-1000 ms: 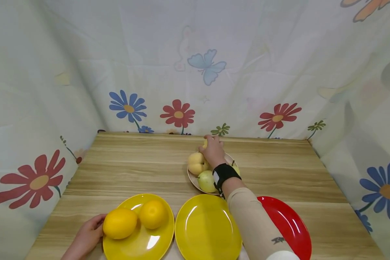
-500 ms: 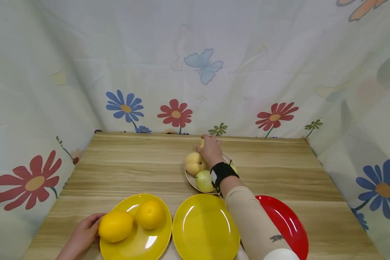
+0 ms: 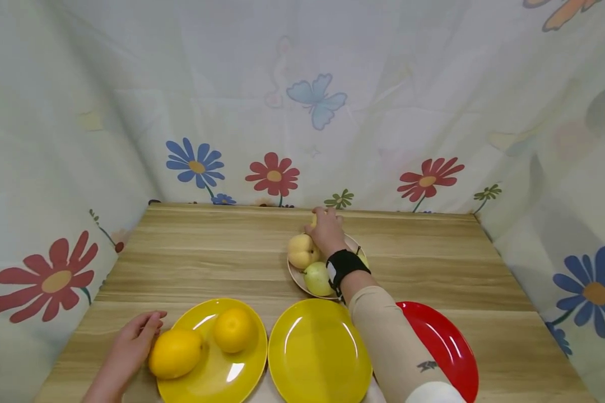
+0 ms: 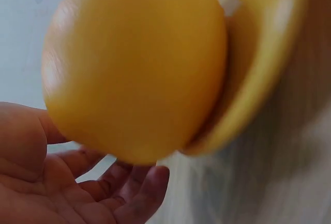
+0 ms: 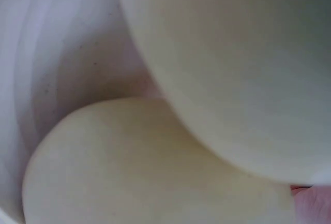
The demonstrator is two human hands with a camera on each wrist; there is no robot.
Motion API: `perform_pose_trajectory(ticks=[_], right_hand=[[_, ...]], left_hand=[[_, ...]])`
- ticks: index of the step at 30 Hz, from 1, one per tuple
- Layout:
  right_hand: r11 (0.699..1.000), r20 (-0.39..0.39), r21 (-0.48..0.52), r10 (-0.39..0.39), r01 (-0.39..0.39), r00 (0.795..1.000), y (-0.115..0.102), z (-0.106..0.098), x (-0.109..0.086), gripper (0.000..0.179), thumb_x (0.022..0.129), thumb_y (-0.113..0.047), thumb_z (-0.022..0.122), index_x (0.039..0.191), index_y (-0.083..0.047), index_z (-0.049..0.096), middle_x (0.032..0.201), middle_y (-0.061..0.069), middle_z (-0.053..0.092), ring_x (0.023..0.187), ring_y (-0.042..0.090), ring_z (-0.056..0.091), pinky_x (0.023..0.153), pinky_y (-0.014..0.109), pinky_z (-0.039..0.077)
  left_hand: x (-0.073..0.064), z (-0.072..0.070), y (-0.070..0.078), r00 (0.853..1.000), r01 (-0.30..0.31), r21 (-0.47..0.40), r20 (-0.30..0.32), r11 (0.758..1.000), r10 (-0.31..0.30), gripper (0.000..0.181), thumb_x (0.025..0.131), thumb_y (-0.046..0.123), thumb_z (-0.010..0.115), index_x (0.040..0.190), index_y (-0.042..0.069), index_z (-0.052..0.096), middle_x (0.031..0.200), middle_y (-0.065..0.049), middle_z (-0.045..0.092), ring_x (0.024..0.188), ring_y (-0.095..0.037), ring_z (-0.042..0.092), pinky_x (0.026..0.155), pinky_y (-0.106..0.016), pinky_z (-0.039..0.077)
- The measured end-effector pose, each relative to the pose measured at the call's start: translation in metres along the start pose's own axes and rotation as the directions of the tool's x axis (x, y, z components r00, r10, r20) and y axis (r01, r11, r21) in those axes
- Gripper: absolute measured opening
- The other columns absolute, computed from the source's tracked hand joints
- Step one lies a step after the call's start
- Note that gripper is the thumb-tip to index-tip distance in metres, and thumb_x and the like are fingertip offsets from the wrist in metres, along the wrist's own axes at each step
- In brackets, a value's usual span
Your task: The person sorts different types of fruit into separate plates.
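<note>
My left hand (image 3: 133,342) is at the left rim of the left yellow plate (image 3: 217,386), its fingers relaxed and holding nothing. Close by it, an oval yellow-orange fruit (image 3: 175,354) leans over that rim; the left wrist view shows the fruit (image 4: 137,69) large above the loose fingers (image 4: 147,195). A round orange (image 3: 233,330) sits on the same plate. At the back, my right hand (image 3: 329,230) reaches over a bowl (image 3: 296,277) and grips a pale yellow fruit (image 3: 314,220), mostly hidden by the fingers. A yellow peach (image 3: 302,251) and a green-yellow pear (image 3: 317,279) lie in the bowl.
A second yellow plate (image 3: 320,352) stands in the middle, against the left one. A red plate (image 3: 448,347) is on the right, partly under my right forearm. Another pear (image 3: 361,256) shows at the bowl's right side. A flowered curtain (image 3: 222,101) borders the wooden table (image 3: 222,240).
My left hand has come off the oval fruit, its fingers rising beside it. The fruit has shifted a little left toward the plate's rim. My right hand stays over the bowl.
</note>
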State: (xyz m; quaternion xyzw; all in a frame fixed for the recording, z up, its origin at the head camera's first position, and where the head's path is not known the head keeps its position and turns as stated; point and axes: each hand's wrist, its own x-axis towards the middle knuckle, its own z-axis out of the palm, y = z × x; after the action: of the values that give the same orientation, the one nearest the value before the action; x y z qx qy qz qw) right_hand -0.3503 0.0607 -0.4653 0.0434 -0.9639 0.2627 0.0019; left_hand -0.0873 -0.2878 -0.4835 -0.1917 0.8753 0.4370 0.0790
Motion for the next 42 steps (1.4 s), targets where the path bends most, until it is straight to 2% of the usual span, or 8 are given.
perform_pose_trajectory(ticks=[3,8,11,16,22,27,36,42], right_hand=[[1.0,0.007,-0.008,0.002,-0.002,1.0,0.001,0.0,0.0,0.049,0.09,-0.031,0.062,0.134,-0.016,0.047,0.141,0.017,0.034,0.124,0.04,0.034,0.096,0.05,0.042],[1.0,0.019,-0.005,0.003,-0.003,1.0,-0.001,-0.001,0.0,0.048,0.09,-0.03,0.062,0.134,-0.015,0.047,0.141,0.017,0.034,0.124,0.04,0.033,0.097,0.05,0.041],[1.0,0.024,0.0,0.006,-0.006,1.0,-0.002,-0.001,0.0,0.048,0.09,-0.03,0.062,0.134,-0.015,0.047,0.141,0.016,0.034,0.123,0.039,0.033,0.097,0.05,0.041],[1.0,0.031,-0.003,0.004,-0.004,1.0,-0.004,-0.002,0.0,0.048,0.09,-0.03,0.062,0.134,-0.016,0.046,0.141,0.016,0.033,0.123,0.038,0.033,0.097,0.049,0.041],[1.0,0.025,-0.009,0.004,-0.003,1.0,-0.003,-0.003,0.001,0.048,0.09,-0.031,0.062,0.133,-0.016,0.046,0.141,0.016,0.033,0.123,0.039,0.033,0.095,0.05,0.043],[1.0,0.031,-0.016,-0.011,0.011,0.999,0.0,-0.001,0.002,0.048,0.091,-0.032,0.062,0.134,-0.016,0.046,0.142,0.017,0.033,0.123,0.04,0.033,0.096,0.049,0.042],[1.0,0.015,-0.021,-0.014,0.014,1.0,0.0,-0.001,0.001,0.049,0.09,-0.031,0.063,0.133,-0.015,0.047,0.141,0.018,0.034,0.123,0.04,0.035,0.093,0.05,0.043],[1.0,0.014,-0.024,-0.015,0.015,1.0,-0.001,-0.001,0.001,0.049,0.09,-0.031,0.063,0.133,-0.015,0.047,0.141,0.018,0.034,0.123,0.04,0.035,0.095,0.05,0.043]], left_hand=[[-0.002,0.004,0.01,1.0,-0.019,0.003,0.001,1.0,0.019,0.061,0.1,0.049,0.03,0.134,0.002,0.048,0.132,-0.023,0.051,0.115,-0.033,0.051,0.095,-0.046,0.044],[-0.005,0.008,0.028,0.999,0.012,-0.024,0.033,1.0,-0.011,0.065,0.097,0.055,0.032,0.138,0.007,0.043,0.139,-0.019,0.043,0.12,-0.033,0.042,0.101,-0.054,0.035],[-0.009,0.009,0.042,1.0,0.008,-0.017,0.016,1.0,-0.008,0.064,0.096,0.058,0.034,0.139,0.011,0.042,0.14,-0.017,0.04,0.124,-0.034,0.036,0.105,-0.057,0.031],[-0.022,0.014,0.066,0.988,-0.125,0.057,-0.086,0.991,0.129,0.048,0.098,0.044,0.042,0.134,0.013,0.048,0.137,-0.016,0.04,0.125,-0.035,0.036,0.103,-0.059,0.031],[-0.024,0.024,0.095,0.936,-0.304,0.096,-0.157,0.948,0.316,0.036,0.099,0.031,0.049,0.129,0.012,0.054,0.132,-0.014,0.045,0.12,-0.034,0.042,0.099,-0.057,0.036],[-0.024,0.04,0.113,0.901,-0.406,0.134,-0.107,0.904,0.421,0.032,0.097,0.025,0.054,0.126,0.013,0.056,0.13,-0.008,0.048,0.12,-0.03,0.046,0.099,-0.054,0.038],[-0.036,0.092,0.14,0.875,-0.479,0.155,0.011,0.864,0.484,0.028,0.092,0.028,0.062,0.119,0.023,0.06,0.122,0.004,0.053,0.116,-0.02,0.052,0.098,-0.045,0.042],[-0.039,0.124,0.146,0.834,-0.551,0.169,0.162,0.817,0.528,0.033,0.093,0.025,0.06,0.124,0.014,0.058,0.124,-0.003,0.054,0.116,-0.023,0.052,0.097,-0.044,0.043]])
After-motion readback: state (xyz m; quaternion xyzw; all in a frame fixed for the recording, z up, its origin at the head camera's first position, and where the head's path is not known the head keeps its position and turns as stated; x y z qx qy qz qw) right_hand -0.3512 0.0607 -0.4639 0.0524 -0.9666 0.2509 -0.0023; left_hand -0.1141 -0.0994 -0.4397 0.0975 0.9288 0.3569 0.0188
